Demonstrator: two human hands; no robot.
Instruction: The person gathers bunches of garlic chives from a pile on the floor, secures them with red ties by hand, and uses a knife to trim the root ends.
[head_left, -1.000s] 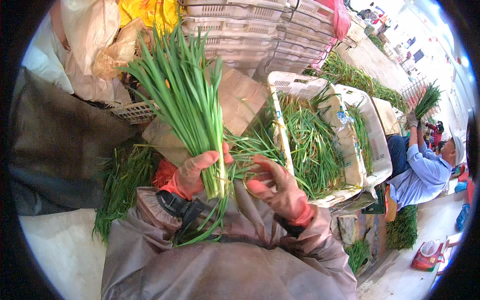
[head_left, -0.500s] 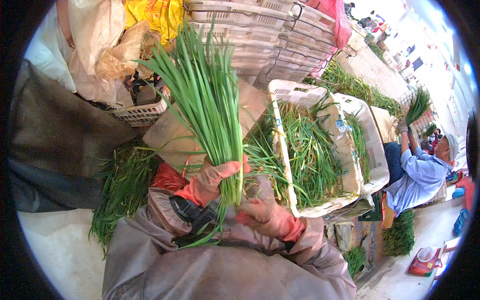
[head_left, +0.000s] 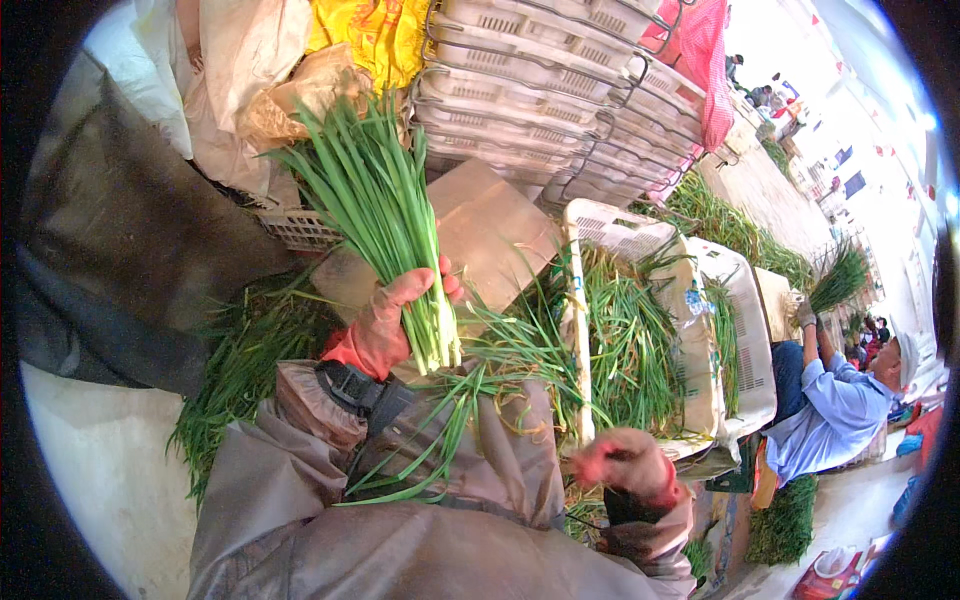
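My gloved left hand grips a bunch of green garlic chives near the pale stem ends, leaves pointing up and away. Loose chive leaves lie across the brown apron over my lap, under the bunch. My right hand, in a stained reddish glove, is low on the right beside the near corner of a white crate. Motion smears its fingers, so their closure and any small contents are unclear. Piled in that crate are more chives.
Stacked white crates stand ahead, behind a brown board. More chives lie at my left, near a dark sheet. A second crate adjoins the first. On the right, a co-worker in a blue shirt raises a chive bunch.
My right hand has moved from beside the stem ends down and right, toward the crate's near corner. The bunch sits slightly further left and higher, still in my left hand. The view has shifted.
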